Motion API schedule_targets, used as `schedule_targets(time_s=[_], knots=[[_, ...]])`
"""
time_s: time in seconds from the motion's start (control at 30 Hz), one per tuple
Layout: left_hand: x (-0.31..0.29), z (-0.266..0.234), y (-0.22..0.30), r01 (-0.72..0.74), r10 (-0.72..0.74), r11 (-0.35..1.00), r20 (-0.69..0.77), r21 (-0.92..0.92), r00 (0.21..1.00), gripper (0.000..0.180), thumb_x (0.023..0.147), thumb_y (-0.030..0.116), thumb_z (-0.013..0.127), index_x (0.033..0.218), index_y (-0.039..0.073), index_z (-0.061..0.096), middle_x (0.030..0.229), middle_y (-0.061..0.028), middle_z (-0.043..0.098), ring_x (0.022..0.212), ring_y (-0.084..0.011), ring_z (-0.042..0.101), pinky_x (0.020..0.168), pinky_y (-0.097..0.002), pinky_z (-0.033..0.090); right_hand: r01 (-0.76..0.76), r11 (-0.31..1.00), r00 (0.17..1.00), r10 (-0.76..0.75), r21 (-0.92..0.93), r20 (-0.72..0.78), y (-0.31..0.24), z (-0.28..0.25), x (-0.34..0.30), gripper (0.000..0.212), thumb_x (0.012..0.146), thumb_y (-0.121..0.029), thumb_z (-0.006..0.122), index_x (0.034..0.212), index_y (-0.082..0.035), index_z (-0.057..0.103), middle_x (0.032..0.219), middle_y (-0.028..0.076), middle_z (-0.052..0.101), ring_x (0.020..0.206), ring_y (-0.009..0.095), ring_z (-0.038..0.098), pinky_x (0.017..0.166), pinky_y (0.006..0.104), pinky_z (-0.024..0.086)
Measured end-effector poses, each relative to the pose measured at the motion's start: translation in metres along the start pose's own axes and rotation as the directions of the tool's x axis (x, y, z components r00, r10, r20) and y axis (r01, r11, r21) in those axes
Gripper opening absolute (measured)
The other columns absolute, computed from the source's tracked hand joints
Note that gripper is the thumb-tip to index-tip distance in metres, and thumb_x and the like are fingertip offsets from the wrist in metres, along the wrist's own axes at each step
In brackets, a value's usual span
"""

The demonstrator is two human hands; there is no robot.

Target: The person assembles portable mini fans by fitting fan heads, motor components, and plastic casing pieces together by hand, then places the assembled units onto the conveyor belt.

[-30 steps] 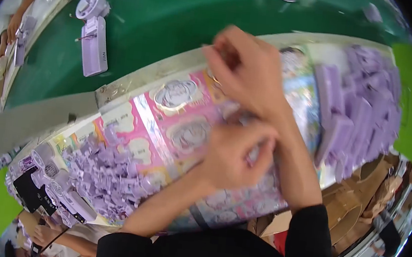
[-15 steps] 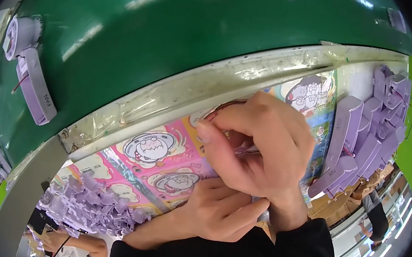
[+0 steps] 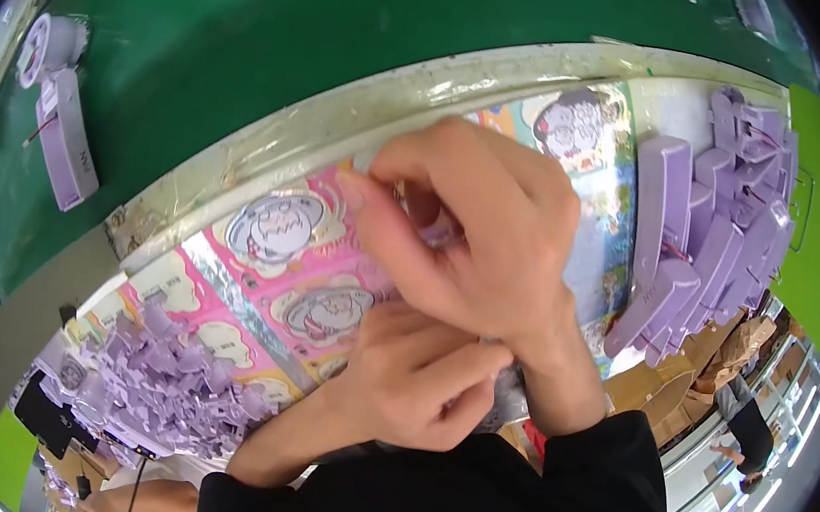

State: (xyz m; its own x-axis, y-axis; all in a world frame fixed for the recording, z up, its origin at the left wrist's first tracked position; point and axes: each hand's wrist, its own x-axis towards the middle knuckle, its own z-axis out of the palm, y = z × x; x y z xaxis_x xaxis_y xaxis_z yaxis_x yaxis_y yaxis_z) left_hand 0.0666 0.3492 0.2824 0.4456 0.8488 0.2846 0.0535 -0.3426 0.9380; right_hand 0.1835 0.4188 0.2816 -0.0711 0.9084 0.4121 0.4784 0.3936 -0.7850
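My right hand (image 3: 478,228) is closed over the cartoon-printed sheet (image 3: 254,315), its thumb and forefinger pinched together. Just below it my left hand (image 3: 417,377) is curled, thumb against fingers, close to the right wrist. What either pinch holds is hidden behind the fingers; a bit of lilac shows inside the curl of the right hand. To the left, a heap of small lilac plastic parts (image 3: 173,371) lies on the sheet. On the right, several long lilac plastic housings (image 3: 664,198) with thin red wires are stacked.
Beyond the worktop's pale taped edge (image 3: 427,98) runs a green surface (image 3: 304,25), with a wired lilac housing (image 3: 67,140) on it at far left. Cardboard (image 3: 651,386) lies at lower right. Another person's arm (image 3: 139,502) shows at lower left, and a person (image 3: 749,432) stands far right.
The view has shifted, so the worktop and parts sit farther left and higher. Both hands keep nearly the same closed pose, the right one slightly up and left in the picture.
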Motion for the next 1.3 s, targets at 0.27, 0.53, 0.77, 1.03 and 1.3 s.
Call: schedule_targets(time_s=[0.27,0.53,0.77,1.03,1.3], knots=[[0.002,0.019,-0.004,-0.120,0.124,0.992,-0.146,0.031,0.982,0.014,0.074,-0.006,0.068,0.082,0.005,0.065,0.060,-0.0019,0.055,0.046,-0.0144,0.049,0.047,-0.0288,0.039,-0.178,0.984,0.980,0.175,0.024,0.097,0.004,0.000,0.001,0.019,0.082,-0.021,0.075,0.081,-0.005,0.065,0.064,0.009,0.066,0.054,0.024,0.065,0.052,0.0350,0.050],[-0.018,0.058,0.010,-0.525,0.664,0.717,-0.222,0.458,0.714,0.016,0.059,0.014,0.066,0.073,0.006,0.064,0.075,-0.0044,0.059,0.075,-0.0240,0.057,0.063,-0.0370,0.045,0.193,0.980,0.958,-0.179,-0.043,0.225,-0.012,0.026,-0.027,0.014,0.084,-0.017,0.074,0.090,-0.007,0.066,0.073,0.007,0.066,0.067,0.026,0.065,0.062,0.0369,0.052],[-0.059,0.092,0.036,-0.718,0.774,0.503,0.118,0.481,0.622,0.023,0.072,0.022,0.064,0.083,0.002,0.064,0.080,-0.0071,0.062,0.077,-0.0229,0.059,0.071,-0.0376,0.051,0.234,0.876,0.675,-0.459,0.422,0.577,-0.077,0.055,-0.060,0.038,0.077,-0.020,0.080,0.112,-0.011,0.068,0.116,0.007,0.059,0.101,0.025,0.059,0.087,0.0397,0.047],[-0.060,0.090,0.034,-0.650,0.704,0.550,0.129,0.524,0.699,0.023,0.076,0.021,0.063,0.087,0.001,0.065,0.084,-0.0083,0.065,0.080,-0.0232,0.061,0.075,-0.0389,0.051,0.357,0.898,0.584,-0.430,0.257,0.689,-0.075,0.056,-0.061,0.051,0.071,-0.030,0.083,0.113,-0.011,0.061,0.113,0.003,0.057,0.106,0.024,0.054,0.095,0.0374,0.042],[-0.051,0.085,0.033,-0.667,0.680,0.573,0.178,0.476,0.711,0.024,0.074,0.018,0.064,0.090,0.000,0.065,0.085,-0.0087,0.063,0.082,-0.0247,0.062,0.076,-0.0380,0.053,0.122,0.891,0.708,-0.387,0.437,0.591,-0.066,0.055,-0.059,0.043,0.074,-0.017,0.081,0.113,-0.008,0.065,0.103,0.007,0.063,0.090,0.023,0.062,0.078,0.0349,0.050]])
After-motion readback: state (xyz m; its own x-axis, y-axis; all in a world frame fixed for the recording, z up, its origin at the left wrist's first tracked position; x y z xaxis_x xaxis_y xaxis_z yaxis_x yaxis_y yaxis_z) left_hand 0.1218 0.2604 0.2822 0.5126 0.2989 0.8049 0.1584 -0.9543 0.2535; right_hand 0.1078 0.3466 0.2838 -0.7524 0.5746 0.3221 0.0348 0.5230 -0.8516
